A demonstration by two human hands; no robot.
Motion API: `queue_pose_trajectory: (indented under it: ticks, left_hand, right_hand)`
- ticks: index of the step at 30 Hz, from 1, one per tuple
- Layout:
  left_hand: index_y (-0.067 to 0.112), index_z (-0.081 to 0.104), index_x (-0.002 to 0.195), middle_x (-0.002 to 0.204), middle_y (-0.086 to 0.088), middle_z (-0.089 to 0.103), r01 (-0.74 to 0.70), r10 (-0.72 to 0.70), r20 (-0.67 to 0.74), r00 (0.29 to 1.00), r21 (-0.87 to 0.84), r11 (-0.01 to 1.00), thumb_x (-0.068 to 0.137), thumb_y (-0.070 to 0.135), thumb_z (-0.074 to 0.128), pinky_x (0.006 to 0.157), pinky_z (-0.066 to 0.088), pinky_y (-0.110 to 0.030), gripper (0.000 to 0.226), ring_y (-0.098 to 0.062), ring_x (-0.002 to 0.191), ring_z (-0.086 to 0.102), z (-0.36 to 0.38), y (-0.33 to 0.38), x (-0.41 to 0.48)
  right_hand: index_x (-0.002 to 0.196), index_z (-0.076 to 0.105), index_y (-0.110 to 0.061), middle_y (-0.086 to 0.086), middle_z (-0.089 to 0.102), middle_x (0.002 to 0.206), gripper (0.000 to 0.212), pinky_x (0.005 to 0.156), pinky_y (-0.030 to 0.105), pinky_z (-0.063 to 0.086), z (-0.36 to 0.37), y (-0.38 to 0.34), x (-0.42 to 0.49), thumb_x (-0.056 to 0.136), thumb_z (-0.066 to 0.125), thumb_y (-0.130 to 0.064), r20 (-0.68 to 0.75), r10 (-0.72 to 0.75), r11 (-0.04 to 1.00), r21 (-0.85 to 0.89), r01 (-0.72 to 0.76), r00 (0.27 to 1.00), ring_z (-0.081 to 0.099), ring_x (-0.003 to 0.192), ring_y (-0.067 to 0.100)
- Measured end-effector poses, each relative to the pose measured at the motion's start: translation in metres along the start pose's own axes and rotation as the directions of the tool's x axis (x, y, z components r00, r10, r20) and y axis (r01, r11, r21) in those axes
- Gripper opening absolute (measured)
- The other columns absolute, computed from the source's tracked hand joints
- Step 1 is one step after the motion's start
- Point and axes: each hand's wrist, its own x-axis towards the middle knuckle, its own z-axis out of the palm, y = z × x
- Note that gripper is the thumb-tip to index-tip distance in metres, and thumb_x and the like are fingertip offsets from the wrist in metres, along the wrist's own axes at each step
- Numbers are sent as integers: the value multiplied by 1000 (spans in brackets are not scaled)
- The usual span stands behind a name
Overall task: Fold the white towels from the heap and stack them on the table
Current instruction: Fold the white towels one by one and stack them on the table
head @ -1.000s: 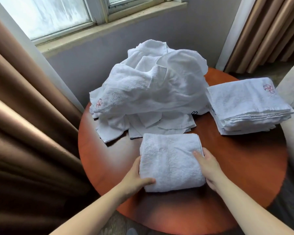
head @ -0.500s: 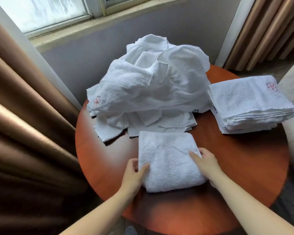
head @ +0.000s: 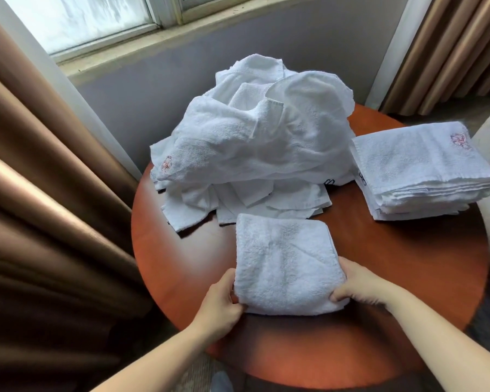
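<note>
Now: both hands grip the folded towel's near corners

Folded towel (head: 286,264) lies at 6 o'clock on the table (head: 393,278), heap (head: 255,142) at 12, stack (head: 419,171) at 3. Your left hand (head: 218,304) and right hand (head: 359,287) curl their fingers round its near corners, likely to lift it whole. Half a second ago both hands sat farther up its sides.

We see a round reddish wooden table (head: 408,278) bearing a heap of white towels (head: 260,142) at the back, a stack of folded towels (head: 419,171) on the right, and a single folded towel (head: 286,261) nearest us.
</note>
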Motion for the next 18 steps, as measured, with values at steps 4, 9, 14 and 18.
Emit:
queue_pose_trajectory:
  ticks: [4, 9, 14, 18]
  left_hand:
    - [33, 57, 104, 98, 19, 67, 71, -79, -87, 993, -98, 993, 70, 2, 59, 82, 53, -24, 47, -7, 89, 64, 4, 5, 0]
    - [19, 67, 105, 107, -3, 69, 211, -260, -77, 963, -388, 897, 56, 45, 75, 87, 52, -29, 56, -15, 98, 67, 26, 10, -1]
    - [13, 68, 99, 96, -1, 75, 318, -358, -3, 934, -455, 832, 60, 29, 71, 70, 54, -24, 42, -13, 85, 72, 25, 15, 10]
    - [10, 58, 105, 101, -6, 69, 419, -398, 134, 908, -343, 841, 63, 14, 81, 58, 49, -18, 48, -15, 82, 67, 20, 21, 14]
  right_hand:
    - [100, 62, -11, 6, 71, 91, 49, 61, 16, 47, 7, 10, 3, 53, 73, -3, -156, 26, 982, 189, 4, 987, 63, 75, 10]
    - [87, 72, -14, -4, 73, 86, 19, 67, 25, 49, 24, 20, 4, 72, 79, -24, -284, 79, 966, 257, -4, 955, 67, 78, 12]
    - [84, 69, -21, -7, 70, 89, 3, 66, 23, 47, 21, 16, 9, 84, 72, -21, -321, 68, 994, 108, -35, 945, 63, 80, 8]
    - [101, 63, -10, 6, 65, 106, 30, 84, 38, 48, 14, 16, 18, 80, 74, -28, -452, 98, 994, -3, -111, 887, 60, 97, 25]
